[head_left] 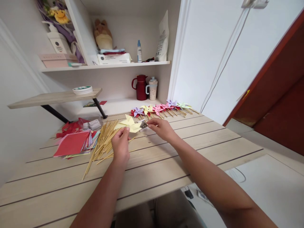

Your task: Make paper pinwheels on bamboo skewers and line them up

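Pinwheel [129,124] in left hand [120,143], pinched firmly at near edge; looks light, easily creased, best held near centre. Right of grip: box [143,129], right hand [161,128] beside it, fingers nearly together, catch unclear.

Home setting, corner of a room; exact room can't tell.
White shelving unit [125,28] spans 10 to 12 o'clock, loaded with household stuff: pump bottle [58,42] and pink box [59,60] at 10, plush toy [103,34] at 11, blue-capped bottle [139,52] and white bag [163,39] near 12. Dark red jug [142,89] and handled drinking cup [153,90] side by side below, 11 to 12. Wood-slat surface [152,177] at 6. Plain white wall [209,41] at 1 to 2, red-brown door [279,103] at 3. Reads domestic.
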Demonstrator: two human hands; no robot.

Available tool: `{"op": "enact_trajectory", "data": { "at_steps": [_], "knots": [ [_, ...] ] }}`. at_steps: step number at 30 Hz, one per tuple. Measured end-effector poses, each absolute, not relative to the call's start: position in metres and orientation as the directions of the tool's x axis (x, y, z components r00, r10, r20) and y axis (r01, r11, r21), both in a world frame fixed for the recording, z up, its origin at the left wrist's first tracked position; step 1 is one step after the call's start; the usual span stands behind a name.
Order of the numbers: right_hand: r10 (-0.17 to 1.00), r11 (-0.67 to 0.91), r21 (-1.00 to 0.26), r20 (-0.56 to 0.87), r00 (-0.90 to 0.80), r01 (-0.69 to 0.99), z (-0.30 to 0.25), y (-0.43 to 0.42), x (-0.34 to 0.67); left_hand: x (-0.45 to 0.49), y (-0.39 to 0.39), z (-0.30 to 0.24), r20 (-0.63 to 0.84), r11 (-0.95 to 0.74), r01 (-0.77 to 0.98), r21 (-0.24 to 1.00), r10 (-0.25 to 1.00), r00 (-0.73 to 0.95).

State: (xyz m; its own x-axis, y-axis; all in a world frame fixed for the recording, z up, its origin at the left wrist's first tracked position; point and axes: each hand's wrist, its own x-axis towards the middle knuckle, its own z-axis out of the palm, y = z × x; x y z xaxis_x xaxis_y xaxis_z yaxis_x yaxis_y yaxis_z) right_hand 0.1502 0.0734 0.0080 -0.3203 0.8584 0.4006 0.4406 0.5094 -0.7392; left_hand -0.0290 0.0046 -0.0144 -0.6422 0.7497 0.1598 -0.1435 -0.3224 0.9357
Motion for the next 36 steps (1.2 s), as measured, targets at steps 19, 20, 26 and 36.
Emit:
{"op": "enact_trajectory", "data": {
  "at_steps": [19, 20, 26, 36],
  "knots": [
    [0.867, 0.059, -0.987, 0.126, -0.481, -0.152, 0.018, 0.054, 0.139, -0.016, 0.0, -0.016, 0.224, -0.249, -0.058, 0.967, 0.933, -0.281],
    [0.875, 0.051, -0.987, 0.118, -0.469, -0.154, 0.018, 0.054, 0.139, -0.016, 0.0, -0.016, 0.223, -0.247, -0.053, 0.968, 0.933, -0.284],
    [0.862, 0.067, -0.985, 0.138, -0.488, -0.16, 0.018, 0.054, 0.139, -0.016, 0.0, -0.016, 0.224, -0.247, -0.034, 0.968, 0.922, -0.316],
    [0.897, 0.101, -0.989, 0.137, -0.42, -0.107, 0.014, 0.057, 0.137, -0.016, -0.001, -0.017, 0.239, -0.255, -0.018, 0.967, 0.927, -0.29]
  ]
}}
